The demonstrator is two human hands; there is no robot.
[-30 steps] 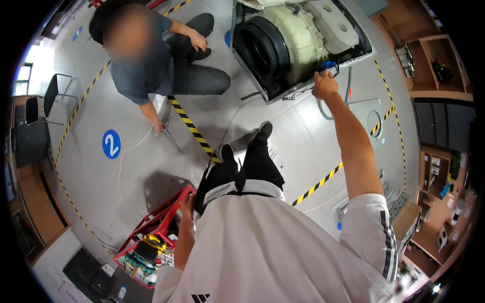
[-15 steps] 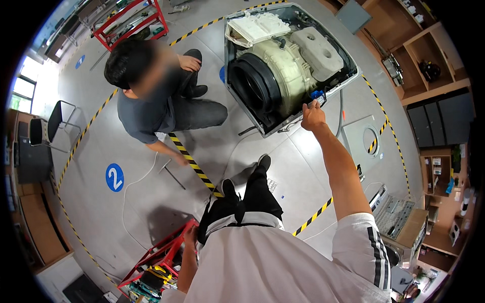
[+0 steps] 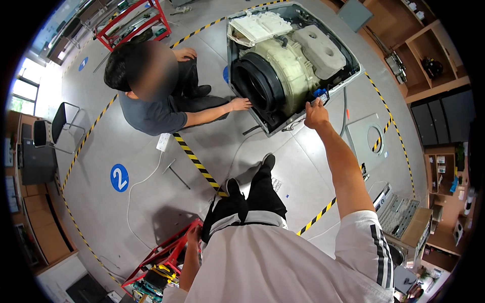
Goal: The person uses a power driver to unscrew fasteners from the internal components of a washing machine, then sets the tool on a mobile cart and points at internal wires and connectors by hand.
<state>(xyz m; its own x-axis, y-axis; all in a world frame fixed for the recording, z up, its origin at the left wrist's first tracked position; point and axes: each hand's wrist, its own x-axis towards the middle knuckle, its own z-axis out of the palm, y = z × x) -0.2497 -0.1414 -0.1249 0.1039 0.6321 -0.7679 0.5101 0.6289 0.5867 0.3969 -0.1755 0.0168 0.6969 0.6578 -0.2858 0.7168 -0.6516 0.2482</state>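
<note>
A front-loading washing machine [image 3: 295,126] stands with its panels off, so its pale tub [image 3: 283,68] and black door gasket [image 3: 252,86] show. At its near right corner my right hand [image 3: 317,115] is closed, fingers curled at the metal rim beside a small blue part [image 3: 319,93]; the fingertips are partly hidden. Down at my left side, my left hand [image 3: 193,236] is closed on the top edge of a red tool cart [image 3: 177,247], its fingers only partly visible. A co-worker [image 3: 151,111] crouches left of the machine, one hand [image 3: 239,104] at its near left edge.
A flat panel with a round hole [image 3: 371,139] lies on the floor at right. Left of my feet are a T-handled tool [image 3: 177,174] and a white power strip [image 3: 162,142] with its cord. Another red cart [image 3: 166,25] stands at the back; shelves [image 3: 429,55] line the right.
The co-worker's arm has swung from low over the floor to the machine's near left edge, uncovering the power strip. My hands keep their places; the whole view has shifted slightly.
</note>
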